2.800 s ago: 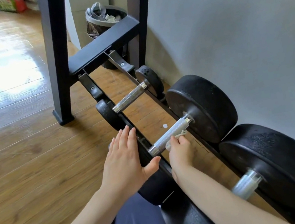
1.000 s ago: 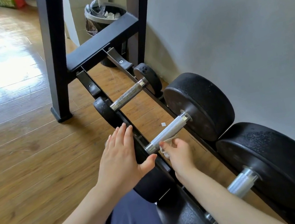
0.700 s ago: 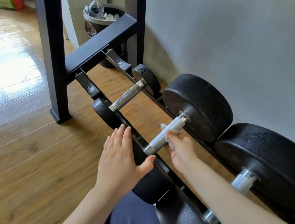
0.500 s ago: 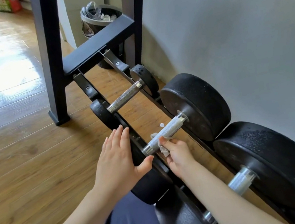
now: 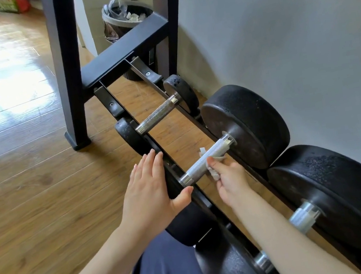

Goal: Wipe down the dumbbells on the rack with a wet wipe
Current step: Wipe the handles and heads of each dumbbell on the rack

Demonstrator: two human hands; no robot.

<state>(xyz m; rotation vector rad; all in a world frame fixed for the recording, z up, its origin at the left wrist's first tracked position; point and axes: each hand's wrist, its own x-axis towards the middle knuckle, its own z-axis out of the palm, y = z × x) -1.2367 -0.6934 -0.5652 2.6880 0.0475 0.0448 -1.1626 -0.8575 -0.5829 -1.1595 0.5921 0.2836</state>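
We see the left hand flat, fingers straight and together, pressed against the near black round head of the middle dumbbell on the low black metal rack. The right hand reaches under the knurled silver handle, fingers pinching a crumpled white wet wipe against it. That handle looks bright; the far head is dull, speckled black.

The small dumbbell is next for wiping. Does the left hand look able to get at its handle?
Probably yes: the left hand lies open on the rack rail, holding nothing, and the small dumbbell sits just ahead, its handle uncovered.
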